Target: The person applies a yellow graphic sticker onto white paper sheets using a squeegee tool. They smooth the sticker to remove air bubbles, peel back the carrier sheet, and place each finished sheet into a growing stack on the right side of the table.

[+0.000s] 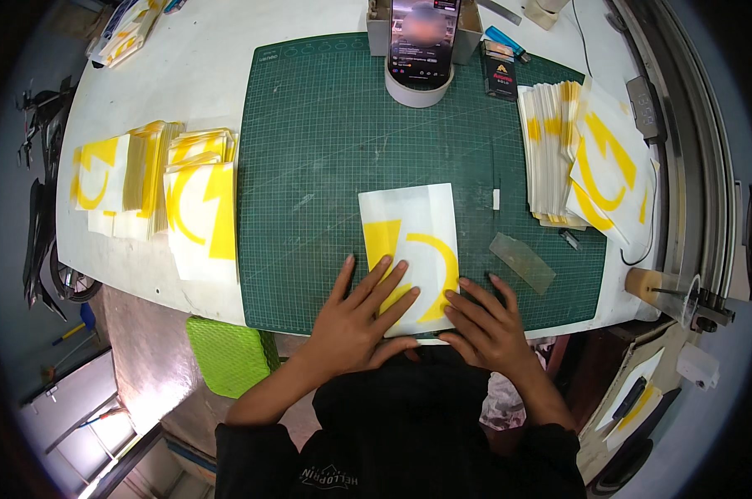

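Observation:
A white sheet with yellow printed shapes (409,209) lies on the green cutting mat (309,125), near the mat's front edge. Across its lower left part rests my left hand (361,314), open, with fingers spread flat. My right hand (488,326) is open too, its fingertips touching the sheet's lower right edge. Both thumbs are down by the sheet's bottom edge, near the table's front. The hands cover part of the yellow print.
Stacks of similar sheets stand left (199,208) and right (550,150) of the mat. A phone (424,41) leans upright in a white roll (420,93) at the back. A black box (500,73), a blue lighter (505,41) and a clear strip (522,262) lie toward the right.

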Demonstrator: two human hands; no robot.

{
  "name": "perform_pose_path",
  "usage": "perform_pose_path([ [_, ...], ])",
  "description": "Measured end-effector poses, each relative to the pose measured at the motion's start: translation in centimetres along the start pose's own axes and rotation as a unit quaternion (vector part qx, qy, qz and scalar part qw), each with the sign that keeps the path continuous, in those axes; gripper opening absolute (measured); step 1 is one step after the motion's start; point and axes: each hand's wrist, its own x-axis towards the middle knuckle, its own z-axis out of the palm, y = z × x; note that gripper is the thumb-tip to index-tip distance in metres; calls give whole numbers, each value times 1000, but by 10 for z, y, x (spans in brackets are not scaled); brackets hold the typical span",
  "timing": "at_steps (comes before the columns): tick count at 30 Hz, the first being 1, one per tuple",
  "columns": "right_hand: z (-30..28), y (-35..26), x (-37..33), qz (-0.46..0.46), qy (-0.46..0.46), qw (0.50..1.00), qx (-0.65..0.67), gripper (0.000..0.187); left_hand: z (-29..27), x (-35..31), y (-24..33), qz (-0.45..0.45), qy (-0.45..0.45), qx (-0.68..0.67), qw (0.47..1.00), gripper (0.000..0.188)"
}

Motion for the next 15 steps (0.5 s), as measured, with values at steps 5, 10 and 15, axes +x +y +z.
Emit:
perform_pose_path([
  [5, 8, 11, 4, 0, 20, 999, -35, 32, 3, 0, -1, -47, 27, 2, 999, 66],
  [10, 17, 8, 29, 57, 58, 996, -48, 33, 11, 9, -6, -57, 66, 21, 996, 60],
  [15, 19, 1, 45, 109, 77, 989, -59, 34, 15, 14, -6, -87, 95, 7, 992, 47],
])
